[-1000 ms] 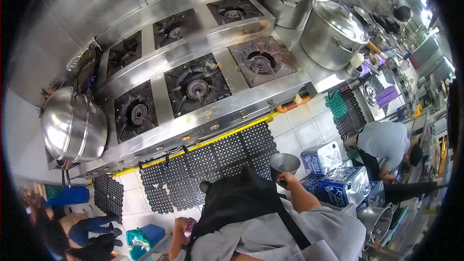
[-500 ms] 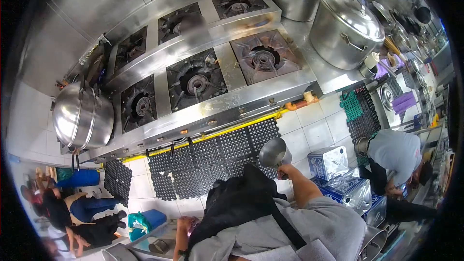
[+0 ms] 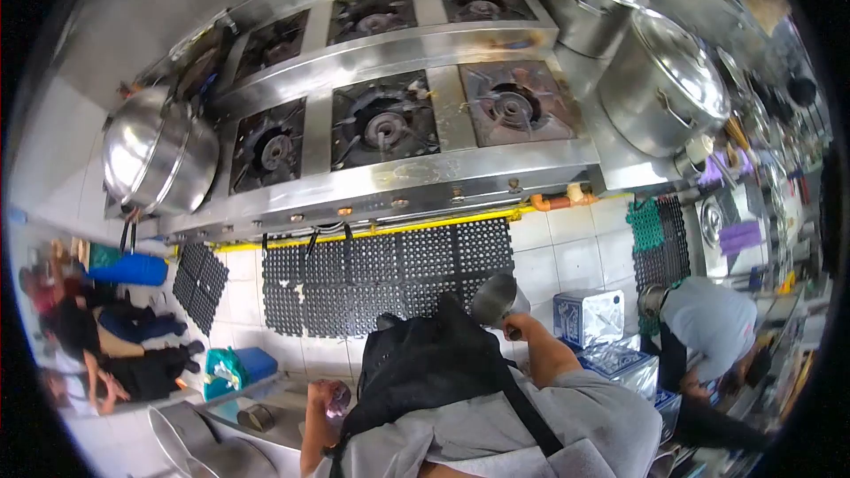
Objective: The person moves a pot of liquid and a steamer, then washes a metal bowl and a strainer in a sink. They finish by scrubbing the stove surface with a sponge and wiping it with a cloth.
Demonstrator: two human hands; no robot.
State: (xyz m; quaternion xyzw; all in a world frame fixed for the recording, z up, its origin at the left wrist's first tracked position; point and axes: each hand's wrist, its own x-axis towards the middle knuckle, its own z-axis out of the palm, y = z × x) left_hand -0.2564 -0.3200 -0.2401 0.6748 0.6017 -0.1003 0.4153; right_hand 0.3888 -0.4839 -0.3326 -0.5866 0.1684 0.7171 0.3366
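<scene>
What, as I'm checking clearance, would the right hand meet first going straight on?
The right hand would probably meet the long steel stove front beyond the black perforated mat, its round grey metal vessel leading; depth is unclear.

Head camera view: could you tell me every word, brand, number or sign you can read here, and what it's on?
No text can be read with certainty.
Blue-and-silver tins: white markings on blue, too blurred to read.
Metal pan in the right hand: no lettering visible.
Stove: no legible words or numbers along its front.
</scene>
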